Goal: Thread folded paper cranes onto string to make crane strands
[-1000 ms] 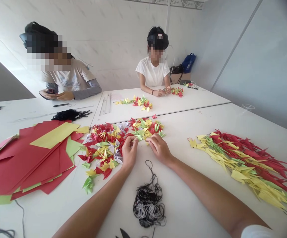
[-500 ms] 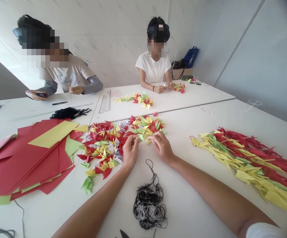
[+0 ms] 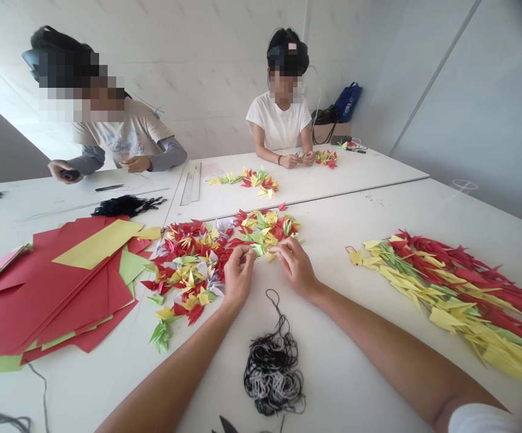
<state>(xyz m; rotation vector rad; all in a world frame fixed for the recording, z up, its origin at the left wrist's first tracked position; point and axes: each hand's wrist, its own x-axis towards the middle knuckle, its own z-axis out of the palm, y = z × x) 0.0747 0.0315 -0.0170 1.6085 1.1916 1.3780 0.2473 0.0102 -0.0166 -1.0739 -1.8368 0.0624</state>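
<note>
My left hand (image 3: 238,278) and my right hand (image 3: 294,268) are raised close together over the white table, their fingertips pinching toward a small pale green origami crane (image 3: 257,250). Any thread there is too fine to see. Beside them lies a loose heap of red, yellow, green and white paper cranes (image 3: 189,270). A tangled bundle of black and grey thread (image 3: 272,376) lies below my hands, between my forearms. Long strands of red, yellow and green cranes (image 3: 445,300) stretch out to the right.
Stacked red, yellow and green paper sheets (image 3: 53,294) cover the table's left side. Metal rulers (image 3: 190,183) and a black thread tangle (image 3: 125,206) lie beyond. Two seated co-workers (image 3: 125,138) (image 3: 281,114) work across the table, with another crane pile (image 3: 254,181) nearby.
My hands have shifted only slightly around the pinch. The view has tilted a little, and the left co-worker's hands have moved.
</note>
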